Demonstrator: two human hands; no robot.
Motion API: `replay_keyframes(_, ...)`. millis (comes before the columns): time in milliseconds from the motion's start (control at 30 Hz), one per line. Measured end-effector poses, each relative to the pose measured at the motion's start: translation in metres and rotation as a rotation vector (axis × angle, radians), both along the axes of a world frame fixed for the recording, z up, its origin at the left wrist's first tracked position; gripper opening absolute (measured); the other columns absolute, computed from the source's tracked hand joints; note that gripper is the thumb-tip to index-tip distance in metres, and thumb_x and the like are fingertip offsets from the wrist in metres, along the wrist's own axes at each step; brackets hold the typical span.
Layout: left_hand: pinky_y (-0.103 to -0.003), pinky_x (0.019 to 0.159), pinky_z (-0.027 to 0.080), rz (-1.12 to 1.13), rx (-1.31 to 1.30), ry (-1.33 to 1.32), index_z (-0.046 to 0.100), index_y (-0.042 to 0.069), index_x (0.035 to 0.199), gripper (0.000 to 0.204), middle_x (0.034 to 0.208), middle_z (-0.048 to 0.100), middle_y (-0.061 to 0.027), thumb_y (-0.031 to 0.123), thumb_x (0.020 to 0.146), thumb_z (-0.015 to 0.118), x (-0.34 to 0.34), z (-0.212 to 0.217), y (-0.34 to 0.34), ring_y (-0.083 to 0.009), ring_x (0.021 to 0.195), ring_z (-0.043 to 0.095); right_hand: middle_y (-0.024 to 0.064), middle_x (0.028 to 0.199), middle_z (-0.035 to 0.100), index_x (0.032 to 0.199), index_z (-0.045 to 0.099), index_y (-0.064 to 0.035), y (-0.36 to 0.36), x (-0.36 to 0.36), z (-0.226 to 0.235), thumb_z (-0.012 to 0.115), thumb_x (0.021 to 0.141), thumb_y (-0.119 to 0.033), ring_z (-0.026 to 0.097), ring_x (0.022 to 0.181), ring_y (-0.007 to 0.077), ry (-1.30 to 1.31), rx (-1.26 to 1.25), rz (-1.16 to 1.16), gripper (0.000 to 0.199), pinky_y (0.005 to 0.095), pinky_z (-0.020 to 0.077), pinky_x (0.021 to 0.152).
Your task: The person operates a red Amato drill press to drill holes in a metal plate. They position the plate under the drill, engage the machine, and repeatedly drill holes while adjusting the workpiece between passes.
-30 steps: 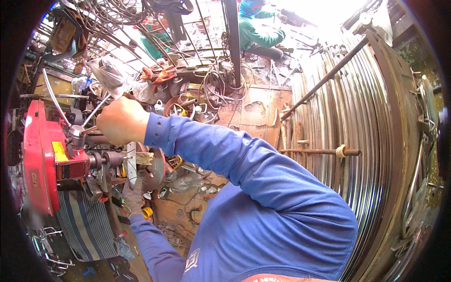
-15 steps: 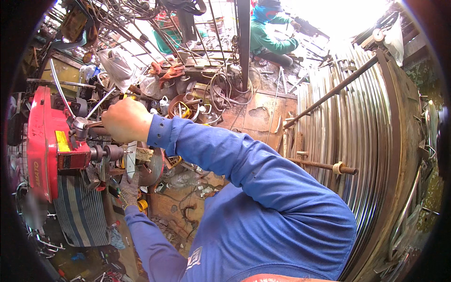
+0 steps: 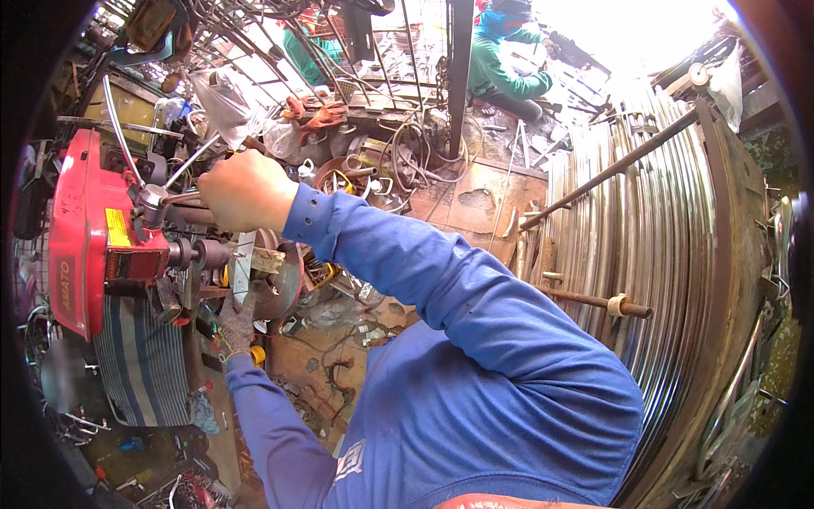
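My right hand point(image 3: 246, 191), bare, is closed around a lever of the red drill press point(image 3: 76, 237). Other metal levers fan out from its hub point(image 3: 153, 202). Below that hand sits the dark drill chuck point(image 3: 212, 254); I cannot make out whether its bit touches the work. My left hand point(image 3: 236, 326), in a grey knit glove, grips the end of a flat metal strip point(image 3: 242, 270) that lies across from the chuck. A wooden block point(image 3: 270, 260) lies against the strip, over the round press table point(image 3: 291, 284). The left fingers are partly hidden.
Long metal tubes point(image 3: 627, 204) are stacked at the right, with a rusty bar point(image 3: 593, 299) jutting out. Orange gloves point(image 3: 322, 119) and coiled cable point(image 3: 415, 153) lie beyond the press. A co-worker in green point(image 3: 507, 68) crouches at the far side. Striped cloth point(image 3: 144, 365) hangs below the press.
The whole view has shifted slightly, so the scene sits a little farther right and the press higher. Both hands keep their grips on the lever and the strip.
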State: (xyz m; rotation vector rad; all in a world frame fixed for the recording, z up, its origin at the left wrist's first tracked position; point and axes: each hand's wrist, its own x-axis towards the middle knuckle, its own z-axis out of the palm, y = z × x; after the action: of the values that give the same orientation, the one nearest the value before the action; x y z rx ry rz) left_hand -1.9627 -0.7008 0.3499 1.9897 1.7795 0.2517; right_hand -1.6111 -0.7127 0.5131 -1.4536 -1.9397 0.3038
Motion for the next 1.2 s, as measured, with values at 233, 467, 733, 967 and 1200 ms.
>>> replay_keyframes(233, -0.034, 0.086, 0.052, 0.008, 0.01, -0.105, 0.058, -0.007, 0.135, 0.069, 0.11, 0.072, -0.0135, 0.04, 0.09, 0.08, 0.011, 0.013, -0.01, -0.0189, 0.095, 0.065, 0.0188, 0.086, 0.075, 0.091, 0.074, -0.0061, 0.0, 0.002, 0.002, 0.07, 0.079, -0.022, 0.075, 0.083, 0.0383, -0.06, -0.032, -0.017, 0.02, 0.0494, 0.0604, 0.071)
replay_keyframes(467, -0.041, 0.086, 0.054, -0.03, 0.109, -0.085, 0.066, -0.001, 0.123, 0.066, 0.106, 0.073, -0.0188, 0.051, 0.085, 0.08, -0.014, -0.019, 0.008, -0.0325, 0.096, 0.071, 0.0199, 0.089, 0.073, 0.105, 0.072, -0.0075, 0.0, 0.001, 0.001, 0.059, 0.097, -0.034, 0.071, 0.087, 0.0418, -0.121, -0.049, -0.095, 0.031, 0.0526, 0.0568, 0.077)
replay_keyframes(733, -0.047, 0.075, 0.05, -0.114, 0.169, -0.054, 0.063, 0.0, 0.101, 0.057, 0.082, 0.061, -0.0154, 0.051, 0.084, 0.08, -0.013, -0.01, 0.009, -0.0367, 0.077, 0.06, 0.0176, 0.099, 0.075, 0.112, 0.076, -0.0119, 0.004, 0.004, -0.008, 0.061, 0.096, -0.043, 0.071, 0.097, 0.0389, -0.006, -0.026, -0.135, 0.038, 0.0502, 0.0559, 0.085)
replay_keyframes(967, -0.047, 0.086, 0.054, -0.125, 0.203, -0.054, 0.066, 0.001, 0.119, 0.064, 0.108, 0.071, -0.0226, 0.054, 0.085, 0.077, -0.016, -0.013, 0.014, -0.0392, 0.102, 0.069, 0.0165, 0.101, 0.077, 0.121, 0.073, -0.0055, 0.019, 0.001, -0.045, 0.071, 0.097, -0.028, 0.074, 0.089, 0.0254, 0.173, -0.069, -0.118, 0.033, 0.0382, 0.0565, 0.08)
replay_keyframes(1200, -0.044, 0.081, 0.053, -0.102, 0.134, -0.002, 0.063, 0.002, 0.129, 0.065, 0.1, 0.073, -0.0165, 0.048, 0.086, 0.08, -0.009, 0.005, -0.003, -0.0318, 0.09, 0.069, 0.0138, 0.088, 0.075, 0.111, 0.077, -0.0187, 0.0, -0.003, -0.034, 0.064, 0.097, -0.041, 0.073, 0.083, 0.0348, 0.081, -0.04, -0.246, 0.029, 0.0447, 0.0582, 0.078)
